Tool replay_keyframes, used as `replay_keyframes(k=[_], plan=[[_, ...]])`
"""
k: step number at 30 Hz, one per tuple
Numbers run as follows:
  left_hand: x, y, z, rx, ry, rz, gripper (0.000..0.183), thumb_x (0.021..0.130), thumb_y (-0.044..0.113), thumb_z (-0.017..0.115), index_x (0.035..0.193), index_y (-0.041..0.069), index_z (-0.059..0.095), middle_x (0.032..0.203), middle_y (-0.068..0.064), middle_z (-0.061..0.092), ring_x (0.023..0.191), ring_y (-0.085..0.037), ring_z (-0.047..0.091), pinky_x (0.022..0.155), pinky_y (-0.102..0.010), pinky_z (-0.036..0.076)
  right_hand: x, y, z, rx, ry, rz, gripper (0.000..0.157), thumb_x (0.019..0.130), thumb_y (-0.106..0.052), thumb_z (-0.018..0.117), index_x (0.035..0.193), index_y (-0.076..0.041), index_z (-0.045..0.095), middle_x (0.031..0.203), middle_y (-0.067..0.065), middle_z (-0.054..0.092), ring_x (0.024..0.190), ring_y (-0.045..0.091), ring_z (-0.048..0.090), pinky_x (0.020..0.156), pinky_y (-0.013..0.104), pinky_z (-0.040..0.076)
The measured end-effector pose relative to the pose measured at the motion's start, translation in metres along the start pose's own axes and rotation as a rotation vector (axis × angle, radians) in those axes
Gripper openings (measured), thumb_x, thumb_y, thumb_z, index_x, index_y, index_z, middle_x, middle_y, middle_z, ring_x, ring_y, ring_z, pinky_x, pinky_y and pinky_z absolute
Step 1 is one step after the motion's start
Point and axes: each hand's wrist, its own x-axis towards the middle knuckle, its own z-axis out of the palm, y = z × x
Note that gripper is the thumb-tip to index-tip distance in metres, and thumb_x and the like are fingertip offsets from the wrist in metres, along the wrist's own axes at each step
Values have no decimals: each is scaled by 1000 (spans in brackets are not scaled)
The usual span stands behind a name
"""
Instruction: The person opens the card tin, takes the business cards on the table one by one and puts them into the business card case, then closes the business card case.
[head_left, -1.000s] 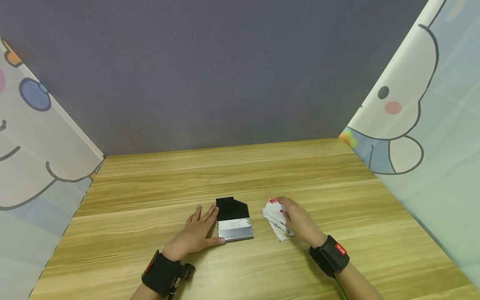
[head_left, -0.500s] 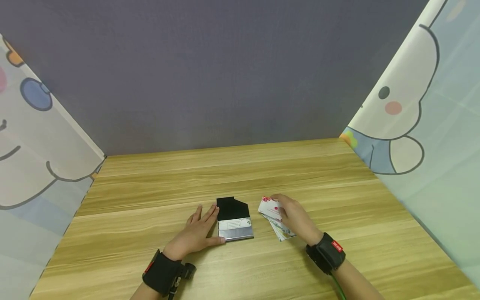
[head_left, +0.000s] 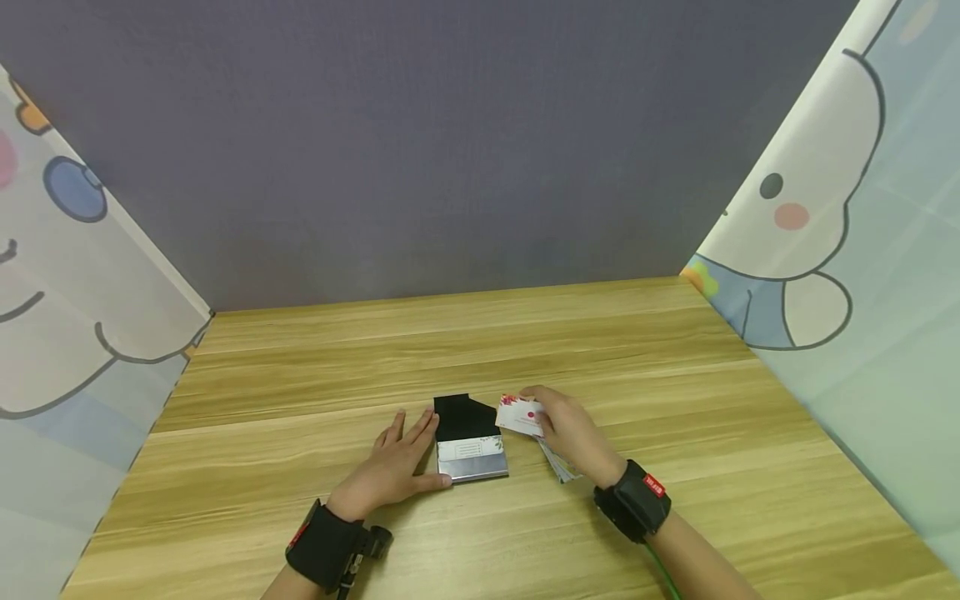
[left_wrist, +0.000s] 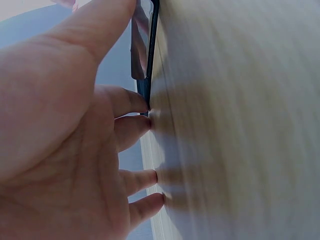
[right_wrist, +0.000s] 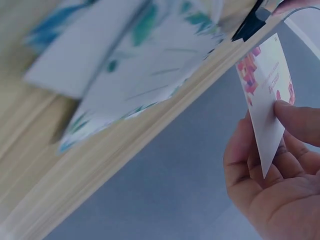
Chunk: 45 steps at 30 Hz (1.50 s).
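White, with a pink-red floral corner, one card (head_left: pixel 517 414) is raised just off the right side of one open card case (head_left: pixel 465 425), pinched between the thumb and fingers of the right hand (head_left: pixel 576 432). Below that hand, a loose pile of cards (head_left: pixel 558 463) lies fanned on the desk (head_left: pixel 315 375) (at least two show; the full count is hidden). One left hand (head_left: pixel 397 468) rests with fingers extended and spread, grasping nothing, touching the case's left side. That case, black and silver, lies on the desk between the two hands, with one white card face (head_left: pixel 468 448) visible inside. Two black wristbands (head_left: pixel 633 502), one per wrist.
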Motion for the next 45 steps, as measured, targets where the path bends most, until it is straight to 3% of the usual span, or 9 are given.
replay_keyframes(k=[23,45], plan=[[1,1,1,5,6,-5,87,79,50,61,143,3,25,150,-18,22,132,-50,5,102,-67,19,20,-32,22,74,-33,-147,38,80,14,52,112,-4,59,109,13,65,97,20,59,75,38,54],[2,-2,2,20,-9,-7,90,80,54,58,143,1,22,152,-17,18,132,-50,3,103,-67,18,26,-43,39,96,-122,-198,37,83,13,49,114,-5,57,114,12,63,105,19,56,84,37,52]])
